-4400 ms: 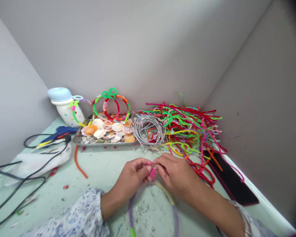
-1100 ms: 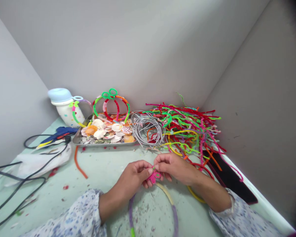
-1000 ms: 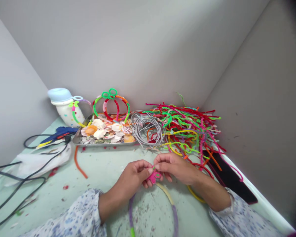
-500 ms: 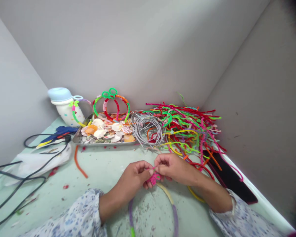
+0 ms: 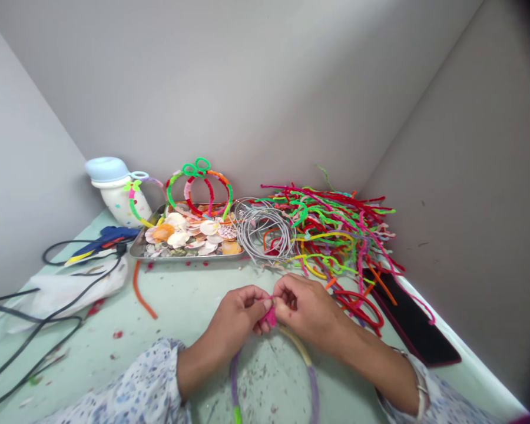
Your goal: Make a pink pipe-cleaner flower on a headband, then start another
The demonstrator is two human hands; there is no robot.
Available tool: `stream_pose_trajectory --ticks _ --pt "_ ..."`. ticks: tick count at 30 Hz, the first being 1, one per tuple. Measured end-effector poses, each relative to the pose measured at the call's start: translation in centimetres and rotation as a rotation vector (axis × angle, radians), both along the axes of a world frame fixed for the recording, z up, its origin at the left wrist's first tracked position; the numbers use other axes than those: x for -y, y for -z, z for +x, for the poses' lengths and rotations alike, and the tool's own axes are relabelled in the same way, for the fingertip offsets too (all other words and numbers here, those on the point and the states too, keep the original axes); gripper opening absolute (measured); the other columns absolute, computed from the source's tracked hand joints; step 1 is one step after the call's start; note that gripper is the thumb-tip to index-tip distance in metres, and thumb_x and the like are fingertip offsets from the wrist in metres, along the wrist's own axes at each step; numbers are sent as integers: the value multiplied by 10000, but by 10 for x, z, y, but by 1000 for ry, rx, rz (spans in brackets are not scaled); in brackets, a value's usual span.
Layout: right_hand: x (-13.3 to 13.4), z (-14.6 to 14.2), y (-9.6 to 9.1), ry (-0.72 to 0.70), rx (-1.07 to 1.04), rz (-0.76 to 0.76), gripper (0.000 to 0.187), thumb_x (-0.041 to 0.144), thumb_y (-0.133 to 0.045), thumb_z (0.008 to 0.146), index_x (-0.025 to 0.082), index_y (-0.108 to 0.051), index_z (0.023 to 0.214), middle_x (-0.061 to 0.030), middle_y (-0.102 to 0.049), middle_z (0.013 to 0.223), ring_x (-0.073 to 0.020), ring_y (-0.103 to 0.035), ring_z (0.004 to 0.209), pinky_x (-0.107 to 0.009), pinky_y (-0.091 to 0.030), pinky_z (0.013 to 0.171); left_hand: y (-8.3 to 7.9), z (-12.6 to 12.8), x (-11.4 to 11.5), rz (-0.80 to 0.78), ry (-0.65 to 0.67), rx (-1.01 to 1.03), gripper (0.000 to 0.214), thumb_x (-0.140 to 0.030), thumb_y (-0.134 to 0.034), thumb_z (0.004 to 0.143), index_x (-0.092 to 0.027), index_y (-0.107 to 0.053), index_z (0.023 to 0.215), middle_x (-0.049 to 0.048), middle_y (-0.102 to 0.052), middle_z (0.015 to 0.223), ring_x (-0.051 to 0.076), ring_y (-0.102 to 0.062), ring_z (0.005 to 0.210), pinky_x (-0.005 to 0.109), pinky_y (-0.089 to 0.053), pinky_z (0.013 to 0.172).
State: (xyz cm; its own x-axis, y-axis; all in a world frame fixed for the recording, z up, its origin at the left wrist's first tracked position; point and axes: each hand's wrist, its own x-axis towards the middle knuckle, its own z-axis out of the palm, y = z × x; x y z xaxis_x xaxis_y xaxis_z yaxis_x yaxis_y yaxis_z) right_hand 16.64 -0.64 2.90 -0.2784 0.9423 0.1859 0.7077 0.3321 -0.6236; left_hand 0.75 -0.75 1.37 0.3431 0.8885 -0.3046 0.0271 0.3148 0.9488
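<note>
Between my hands is a small bright pink pipe-cleaner shape (image 5: 270, 317), partly covered by fingers. My left hand (image 5: 242, 312) pinches it from the left with thumb and forefinger. From the right, my right hand (image 5: 302, 303) has its fingertips closed on the pink pipe cleaner, close to the left thumb. Beneath both hands curves a fuzzy hoop (image 5: 313, 386) in cream, purple and green; its top is hidden behind the fingers, and its lower part runs out of view.
A metal tray (image 5: 194, 257) of seashells stands behind my hands, with finished hoops (image 5: 229, 188) on it. Coiled grey wire (image 5: 265, 235) and a heap of coloured pipe cleaners (image 5: 335, 218) lie right of it. At left are a white bottle (image 5: 123, 200), blue-handled pliers (image 5: 110, 235) and a black cable (image 5: 62, 318).
My right hand has turned and come in closer to the left, with its forearm lower. The pink shape is turned and more covered by fingers. My left hand has barely moved.
</note>
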Motion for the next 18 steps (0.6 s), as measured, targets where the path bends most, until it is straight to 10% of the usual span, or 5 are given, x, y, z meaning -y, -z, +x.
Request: stream_pose_trajectory --ticks 8,18 --pt "-13 13 1 -102 -483 -521 184 325 -509 844 174 -610 871 24 -566 644 -91 -484 482 -207 -410 446 3 -2 -2 -32 -4 71 180 -305 -616 791 -125 -609 801 12 -593 570 70 -482 465 175 -336 446" --pt "-10 7 7 -55 -381 -422 105 234 -562 802 174 -647 799 27 -585 638 -87 -486 541 -190 -376 489 3 -2 -2 -43 -6 59 173 -298 -623 793 -132 -599 749 14 -590 548 66 -472 444 165 -298 408"
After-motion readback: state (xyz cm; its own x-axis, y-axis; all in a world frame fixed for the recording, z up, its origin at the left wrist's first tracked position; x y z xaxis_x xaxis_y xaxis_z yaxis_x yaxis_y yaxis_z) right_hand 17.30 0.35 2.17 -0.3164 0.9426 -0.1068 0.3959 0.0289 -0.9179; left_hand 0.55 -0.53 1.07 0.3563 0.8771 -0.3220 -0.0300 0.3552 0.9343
